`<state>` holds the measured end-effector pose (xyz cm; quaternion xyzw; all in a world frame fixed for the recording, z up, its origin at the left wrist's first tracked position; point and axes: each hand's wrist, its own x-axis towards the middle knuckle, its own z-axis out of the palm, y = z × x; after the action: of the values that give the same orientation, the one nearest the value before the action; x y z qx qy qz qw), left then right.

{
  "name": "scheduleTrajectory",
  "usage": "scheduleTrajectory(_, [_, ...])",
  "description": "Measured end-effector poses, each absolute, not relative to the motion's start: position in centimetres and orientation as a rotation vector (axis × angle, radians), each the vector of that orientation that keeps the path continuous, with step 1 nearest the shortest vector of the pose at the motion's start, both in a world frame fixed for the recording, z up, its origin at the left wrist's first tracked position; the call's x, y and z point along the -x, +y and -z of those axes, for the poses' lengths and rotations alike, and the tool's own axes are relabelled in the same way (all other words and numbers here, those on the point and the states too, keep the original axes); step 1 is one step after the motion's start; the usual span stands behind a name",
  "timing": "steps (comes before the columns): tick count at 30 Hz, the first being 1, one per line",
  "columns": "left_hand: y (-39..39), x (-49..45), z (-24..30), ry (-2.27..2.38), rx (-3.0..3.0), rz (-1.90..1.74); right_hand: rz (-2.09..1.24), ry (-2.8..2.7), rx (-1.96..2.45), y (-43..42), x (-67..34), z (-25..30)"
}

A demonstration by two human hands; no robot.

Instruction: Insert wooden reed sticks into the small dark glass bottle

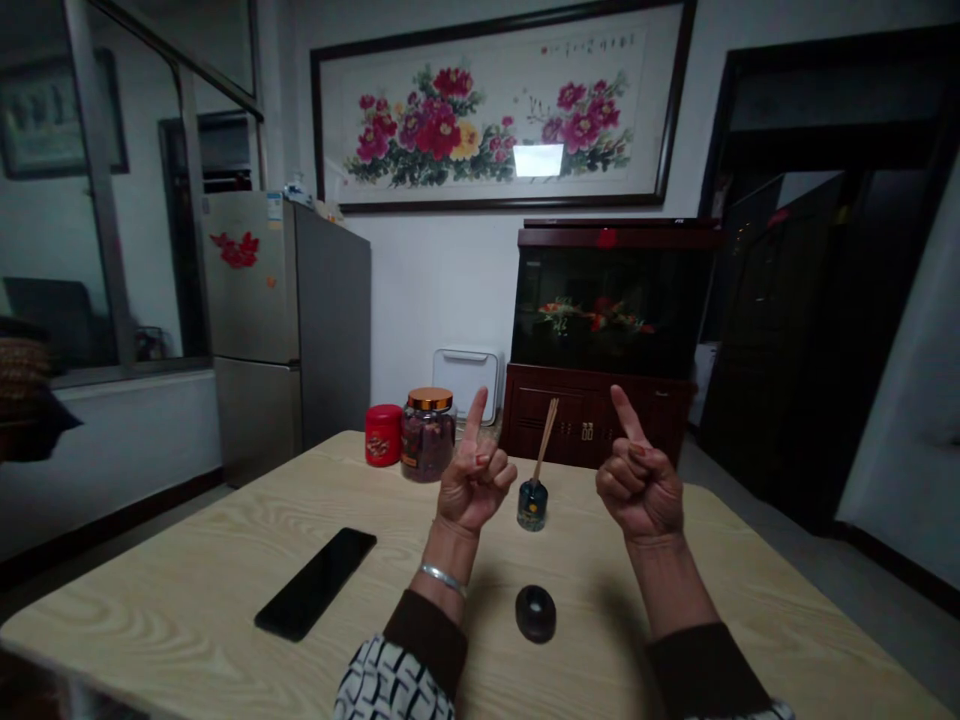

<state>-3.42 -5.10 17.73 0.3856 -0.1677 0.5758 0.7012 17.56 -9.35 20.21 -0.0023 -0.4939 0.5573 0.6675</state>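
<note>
"Head view; how are your fingers?"
"Your left hand (476,478) and right hand (640,485) each raise an index finger; the rest fold in, pinching nothing visible."
"And the reed diffuser (532,508)?"
"Upright between them on the table (217,550); at four o'clock from your left, seemingly nearer; past eight from your right; its sticks (547,440) lean just short of one."

Hands numbered two: left hand (474,485), right hand (643,492). Bracelets, one (442,577). One desk (195,570) carried one phone (316,585), one reed diffuser (532,506), one dark oval object (535,625), two containers: one red canister (383,436), one jar (426,440). Beyond stood one refrigerator (334,320), one fish tank (607,280). Framed pictures (439,130) (61,115) seen: two.
</note>
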Motion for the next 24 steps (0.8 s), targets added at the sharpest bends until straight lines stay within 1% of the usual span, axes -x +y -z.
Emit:
scheduleTrajectory(3, [-4.8, 3.2, -17.1, -0.355, -0.844, -1.278, -1.26, -1.078, -0.021, -9.0, -17.5, -19.3])
scheduleTrajectory(9, [-4.2, 3.5, -17.3, -0.321, -0.912, -1.254, -1.266, -1.077, 0.023, -8.7, -17.8, -19.3])
scheduleTrajectory(13, [-3.3, 3.7, -15.6, -0.222, -0.954, -1.217, -1.252, -1.079, 0.191, -7.6, -18.1, -17.6])
scheduleTrajectory(15, [-2.2, 3.7, -13.5, -0.049, -0.973, -1.187, -1.219, -1.081, 0.39, -6.3, -18.3, -15.7])
scheduleTrajectory(17, [-0.7, 3.4, -10.6, 0.227, -1.001, -1.154, -1.135, -1.09, 0.684, -4.4, -18.4, -13.0])
scheduleTrajectory(20, [1.5, 2.4, -5.5, 0.666, -1.107, -1.15, -0.908, -1.158, 1.171, -0.9, -18.5, -8.8])
scheduleTrajectory(22, [2.7, 1.5, -2.4, 0.785, -1.203, -1.198, -0.784, -1.214, 1.333, 1.6, -18.3, -6.4])
scheduleTrajectory(24, [3.5, 0.7, -0.1, 0.825, -1.225, -1.235, -0.715, -1.251, 1.375, 3.9, -18.1, -4.7])
